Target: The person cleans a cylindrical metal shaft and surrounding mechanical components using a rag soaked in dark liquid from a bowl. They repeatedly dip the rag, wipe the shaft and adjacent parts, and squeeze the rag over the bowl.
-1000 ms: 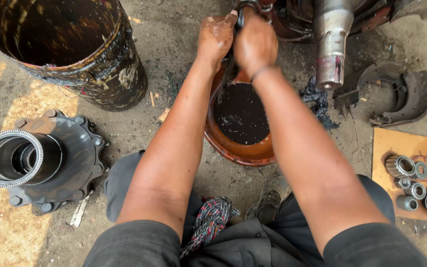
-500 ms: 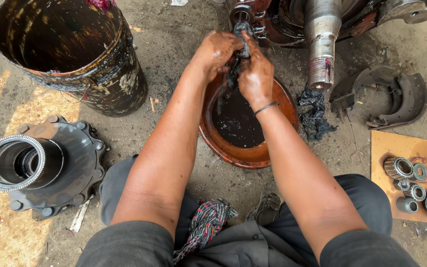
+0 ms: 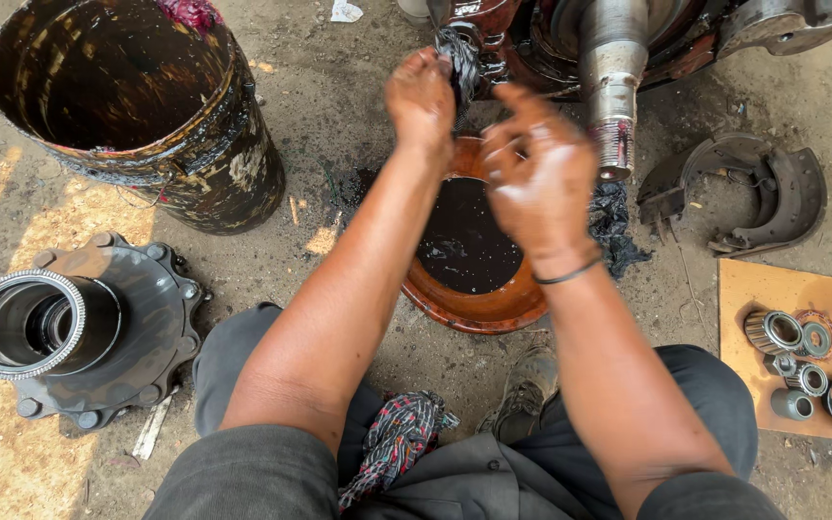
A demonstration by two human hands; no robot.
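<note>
**Greasy rag being worked above the oil pan**

The left hand (image 3: 423, 96) is gripping a black oily rag (image 3: 458, 60) at twelve o'clock, pressing it against the axle hub (image 3: 493, 29), apparently so drips are falling into the orange pan (image 3: 464, 308) below. The right hand (image 3: 539, 178) is hovering just beside it, fingers spread, holding nothing. A blackened drum (image 3: 195, 183) is standing at ten o'clock; bearings (image 3: 772, 330) are lying on a plain brown cardboard sheet (image 3: 782, 289) at four o'clock. No labels are showing

dirt floor (image 3: 339, 96), oil pan (image 3: 474, 308), drum (image 3: 195, 164), hub (image 3: 79, 332)
</note>
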